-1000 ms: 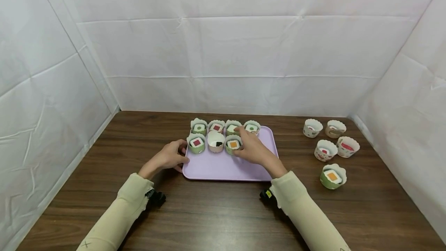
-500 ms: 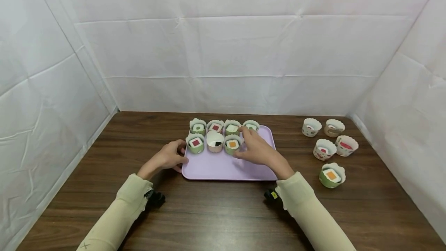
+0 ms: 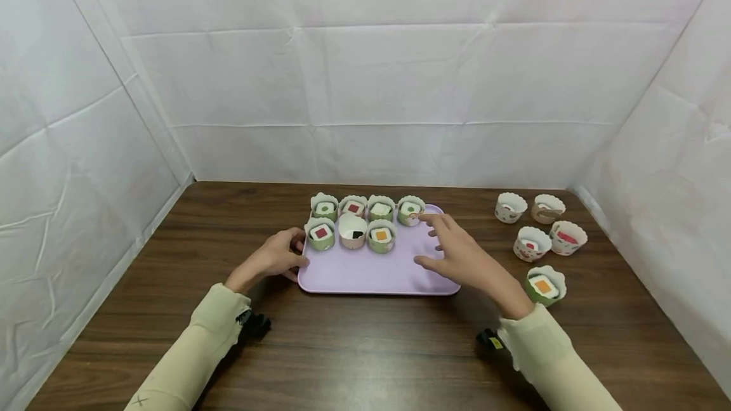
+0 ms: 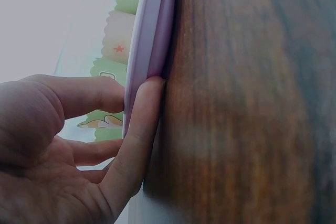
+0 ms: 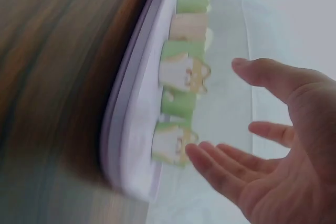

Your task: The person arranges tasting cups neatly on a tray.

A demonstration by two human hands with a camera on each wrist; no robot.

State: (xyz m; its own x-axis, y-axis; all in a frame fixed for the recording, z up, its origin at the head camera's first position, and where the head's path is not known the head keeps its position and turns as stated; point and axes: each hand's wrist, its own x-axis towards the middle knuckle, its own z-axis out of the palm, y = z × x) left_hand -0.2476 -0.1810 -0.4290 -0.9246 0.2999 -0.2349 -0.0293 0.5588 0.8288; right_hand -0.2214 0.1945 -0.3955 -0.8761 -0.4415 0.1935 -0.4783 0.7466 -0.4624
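Observation:
A lilac tray lies on the wooden table and bears two rows of paper baking cups, several green and some pinkish. In the front row, the rightmost green cup holds a white square piece with an orange centre. Beside it, a pinkish cup shows a black and white piece. My left hand pinches the tray's left rim between thumb and fingers, as the left wrist view shows closely. Over the tray's right part hovers my right hand, fingers spread and holding nothing, its index fingertip near the back-right green cup.
On the table's right side stand several more cups: a green cup with an orange-centred piece, a white patterned cup, a cup with something red and two farther back. White cloth walls enclose the back and sides.
My right hand has let go of the orange-centred green cup in the front row and drawn back to the right, fingers spreading. The left hand stays at the tray's rim.

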